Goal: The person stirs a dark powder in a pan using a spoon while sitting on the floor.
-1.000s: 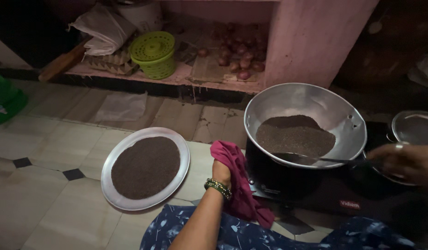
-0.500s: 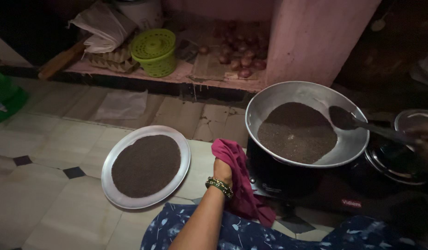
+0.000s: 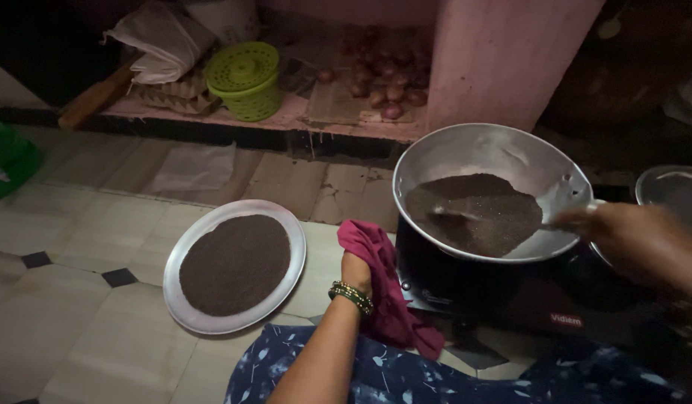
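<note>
- Against the frame half a second back, my right hand has come inward: it sat at the far right edge of the view then, and now it lies over the right rim of the metal pan.
- The spoon has moved as well. Its bowl was up near the pan's right wall before; now it lies in the dark seeds, left of their middle.
- The heap of seeds in the pan looks flatter and spreads further toward the left wall than before.
- My left hand has not shifted; it stays at the pan's left side, gripping the pink cloth.
- That left hand is closed around a bunch of the cloth, wrist bent upward, green bangles on the wrist, forearm rising from the bottom of the view.
- My right hand is blurred. It is closed on the spoon handle, knuckles up, the forearm reaching in from the right.
- The pan sits on the dark stove, tilted slightly toward me.
- The round metal plate of dark seeds lies on the tiled floor, left of the cloth and apart from the pan.
</note>
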